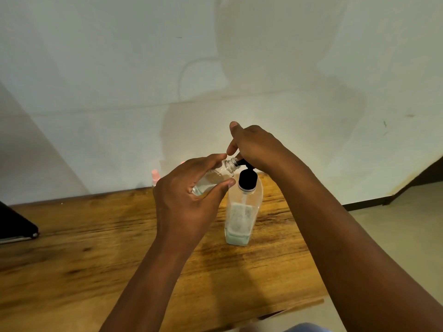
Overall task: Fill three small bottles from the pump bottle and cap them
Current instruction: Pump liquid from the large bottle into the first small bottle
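Observation:
A clear pump bottle (242, 212) with a black pump top stands upright on the wooden table (96, 248); a little pale liquid lies at its bottom. My right hand (254, 144) rests on the pump head and covers most of it. My left hand (191, 195) holds a small clear bottle (215, 176), tilted, with its open neck right at the black nozzle. Some clear liquid sits inside the small bottle. A pink-capped small bottle (155, 176) stands at the table's far edge by the wall, partly hidden behind my left hand.
A dark flat object (16, 226) lies at the table's left edge. A pale wall rises directly behind the table. The table's right edge drops off to a light floor (395, 224).

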